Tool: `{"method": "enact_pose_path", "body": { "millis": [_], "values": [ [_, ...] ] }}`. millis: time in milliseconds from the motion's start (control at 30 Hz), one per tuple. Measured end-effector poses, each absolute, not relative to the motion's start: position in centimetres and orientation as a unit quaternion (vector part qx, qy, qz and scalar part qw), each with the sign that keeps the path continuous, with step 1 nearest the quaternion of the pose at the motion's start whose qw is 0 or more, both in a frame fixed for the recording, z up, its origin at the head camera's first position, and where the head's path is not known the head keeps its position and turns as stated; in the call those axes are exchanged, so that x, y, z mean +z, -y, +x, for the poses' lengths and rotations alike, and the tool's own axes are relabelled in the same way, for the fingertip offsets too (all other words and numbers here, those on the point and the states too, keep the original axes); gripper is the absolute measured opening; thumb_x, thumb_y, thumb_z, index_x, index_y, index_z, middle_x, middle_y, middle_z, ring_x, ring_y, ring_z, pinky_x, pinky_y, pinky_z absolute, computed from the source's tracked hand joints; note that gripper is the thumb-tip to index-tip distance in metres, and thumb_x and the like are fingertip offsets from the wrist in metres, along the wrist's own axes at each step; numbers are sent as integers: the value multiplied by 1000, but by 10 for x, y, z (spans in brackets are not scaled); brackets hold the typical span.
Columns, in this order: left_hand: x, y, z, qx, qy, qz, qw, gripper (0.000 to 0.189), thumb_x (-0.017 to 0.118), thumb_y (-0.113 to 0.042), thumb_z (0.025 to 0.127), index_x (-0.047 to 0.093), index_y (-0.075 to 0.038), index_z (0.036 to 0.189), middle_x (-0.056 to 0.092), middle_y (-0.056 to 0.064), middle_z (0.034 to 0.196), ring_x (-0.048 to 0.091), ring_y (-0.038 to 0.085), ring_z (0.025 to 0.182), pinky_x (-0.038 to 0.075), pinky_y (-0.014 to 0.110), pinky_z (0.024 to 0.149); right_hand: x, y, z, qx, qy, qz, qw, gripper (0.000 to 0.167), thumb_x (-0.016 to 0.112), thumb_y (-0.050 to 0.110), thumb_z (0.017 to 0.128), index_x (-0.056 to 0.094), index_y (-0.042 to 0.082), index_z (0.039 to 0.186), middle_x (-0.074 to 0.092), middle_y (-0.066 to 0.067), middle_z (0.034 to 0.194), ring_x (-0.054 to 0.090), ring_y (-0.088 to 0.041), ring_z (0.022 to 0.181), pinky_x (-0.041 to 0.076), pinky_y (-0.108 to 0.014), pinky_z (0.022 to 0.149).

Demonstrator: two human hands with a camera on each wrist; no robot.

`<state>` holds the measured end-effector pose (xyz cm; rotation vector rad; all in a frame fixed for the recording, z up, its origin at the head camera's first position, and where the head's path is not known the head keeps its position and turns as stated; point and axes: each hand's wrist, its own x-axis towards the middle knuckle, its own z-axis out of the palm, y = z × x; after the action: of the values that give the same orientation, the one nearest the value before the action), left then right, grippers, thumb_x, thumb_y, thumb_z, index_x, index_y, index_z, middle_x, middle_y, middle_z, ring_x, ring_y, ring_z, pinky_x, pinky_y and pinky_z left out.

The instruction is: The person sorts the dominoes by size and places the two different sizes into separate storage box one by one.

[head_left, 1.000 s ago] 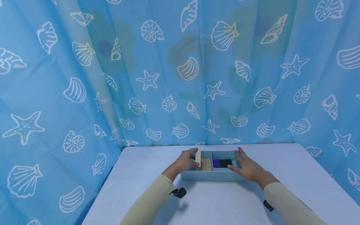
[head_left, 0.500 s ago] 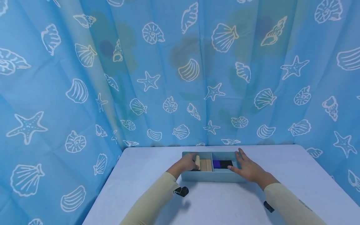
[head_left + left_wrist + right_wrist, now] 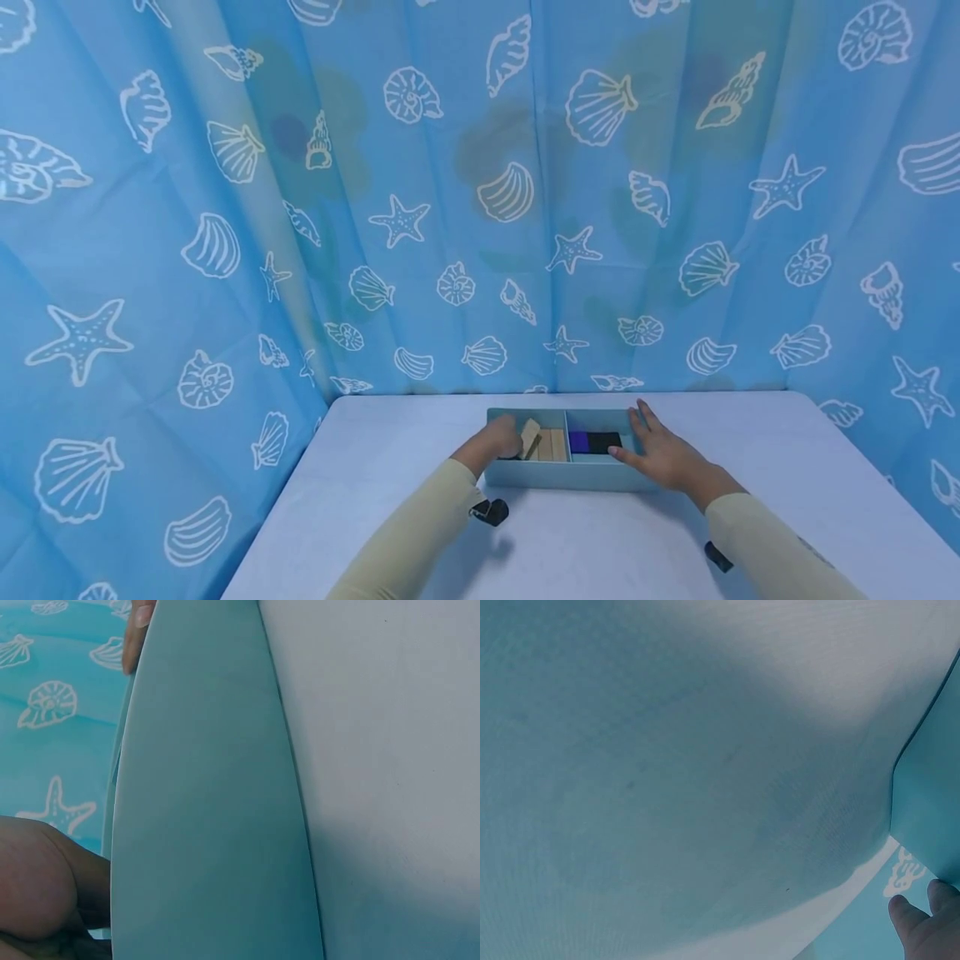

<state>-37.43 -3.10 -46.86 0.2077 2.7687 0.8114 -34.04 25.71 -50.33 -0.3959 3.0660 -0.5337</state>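
A light blue two-compartment box [image 3: 570,476] sits on the table in the head view. My left hand [image 3: 501,437] reaches down into its left compartment, fingers bent and largely hidden, holding a tilted light wooden block [image 3: 529,437] at its right side. Flat wooden pieces [image 3: 552,445] lie beside that block, up against the divider. My right hand [image 3: 666,452] rests on the box's right end with fingers spread. Near its thumb, the right compartment holds a purple piece [image 3: 578,442] and a black piece [image 3: 603,443]. The left wrist view shows mostly the box's front wall [image 3: 202,787].
The white table [image 3: 585,550] extends around the box. A blue shell-print curtain [image 3: 465,242] hangs behind the table and along its sides. Black wrist devices [image 3: 491,512] sit under both forearms.
My left hand has lowered the wooden block from upright above the compartment into it, and the block now leans. The right hand keeps its place on the box.
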Motion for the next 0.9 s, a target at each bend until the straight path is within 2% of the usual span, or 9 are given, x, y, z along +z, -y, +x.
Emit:
{"method": "enact_pose_path", "body": {
  "millis": [67, 200, 300, 500, 767, 833, 900],
  "values": [
    [-469, 31, -374, 266, -952, 83, 124, 46, 52, 3, 93, 47, 5, 139, 53, 20, 134, 54, 30, 114, 44, 44, 97, -505, -257, -341, -169, -978, -125, 2, 109, 38, 78, 87, 15, -7, 152, 3, -28, 158, 24, -56, 134, 30, -67, 101],
    [-469, 31, -371, 263, -950, 98, 136, 55, 49, 4, 93, 48, -15, 145, 48, 12, 144, 44, 30, 132, 36, 46, 106, -508, -258, -342, -166, -978, -125, 1, 107, 39, 76, 88, 14, -7, 152, 2, -28, 158, 24, -56, 134, 29, -67, 101],
    [-469, 32, -369, 276, -946, 90, 146, 54, 49, 2, 94, 52, -22, 143, 47, 10, 145, 41, 31, 134, 34, 49, 107, -508, -259, -342, -169, -977, -132, -4, 105, 41, 73, 90, 14, -7, 152, 3, -29, 157, 23, -55, 135, 29, -66, 102],
    [-467, 35, -365, 296, -939, 89, 151, 53, 48, 2, 94, 50, -18, 144, 49, 13, 141, 50, 29, 121, 38, 50, 104, -508, -258, -341, -175, -975, -138, -7, 104, 41, 72, 91, 15, -8, 152, 3, -30, 157, 24, -55, 135, 29, -65, 103],
    [-464, 37, -364, 278, -944, 104, 143, 48, 47, -1, 98, 41, -1, 146, 44, 18, 146, 39, 35, 135, 33, 48, 108, -507, -259, -343, -171, -976, -137, -7, 103, 42, 71, 91, 14, -8, 152, 3, -29, 157, 25, -55, 134, 30, -65, 103],
    [-463, 37, -364, 274, -946, 103, 139, 48, 48, 1, 98, 40, 1, 146, 44, 19, 145, 43, 33, 132, 36, 46, 107, -506, -259, -343, -174, -975, -137, -6, 102, 44, 69, 92, 14, -8, 152, 3, -30, 157, 25, -56, 134, 29, -65, 102],
    [-464, 36, -365, 272, -948, 97, 135, 48, 48, 3, 98, 40, 2, 145, 48, 19, 141, 51, 29, 122, 43, 42, 101, -507, -258, -343, -174, -975, -136, -4, 101, 45, 68, 92, 14, -8, 152, 3, -30, 157, 25, -56, 133, 29, -66, 102]
  ]
}}
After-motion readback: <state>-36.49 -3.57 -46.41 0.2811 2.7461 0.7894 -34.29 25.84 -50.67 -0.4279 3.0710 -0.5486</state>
